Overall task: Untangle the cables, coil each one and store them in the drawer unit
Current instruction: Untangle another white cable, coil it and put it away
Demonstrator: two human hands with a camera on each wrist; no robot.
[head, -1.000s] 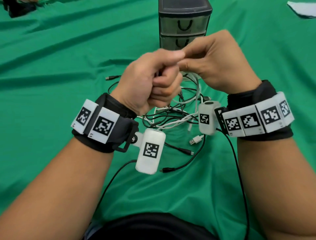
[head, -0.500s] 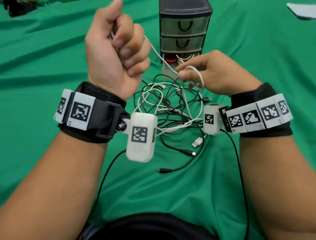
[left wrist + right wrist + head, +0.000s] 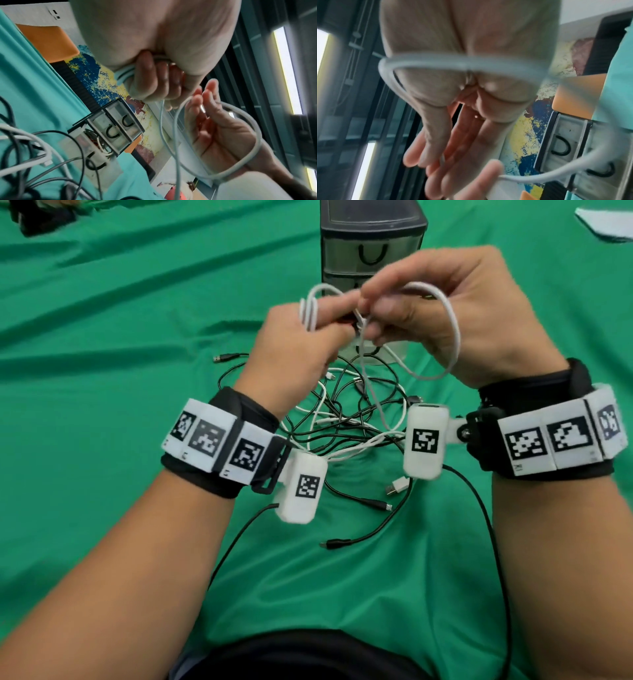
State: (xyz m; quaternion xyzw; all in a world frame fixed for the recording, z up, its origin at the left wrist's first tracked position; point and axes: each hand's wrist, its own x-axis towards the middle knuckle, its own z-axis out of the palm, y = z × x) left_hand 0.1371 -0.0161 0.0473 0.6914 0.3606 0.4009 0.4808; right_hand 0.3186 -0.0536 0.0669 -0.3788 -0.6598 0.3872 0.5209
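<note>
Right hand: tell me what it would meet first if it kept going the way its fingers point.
Probably the left hand: the right hand points leftward at it, both gripping the white cable. Depth unclear.

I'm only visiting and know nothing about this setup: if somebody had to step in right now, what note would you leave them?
Left hand: grips the turns of the white cable made so far.
Right hand: fingers pinch the same cable by the left hand; a loop hangs around its wrist side.
Cable's tail drops into the tangled pile of black and white cables on the green cloth.
Drawer unit: behind the hands, bottom drawer pulled open with some cables already in it; upper two closed.
Done: some cables stored, this one partly coiled.
Left: finish the coil, put it in the drawer, then untangle and coil the rest.
</note>
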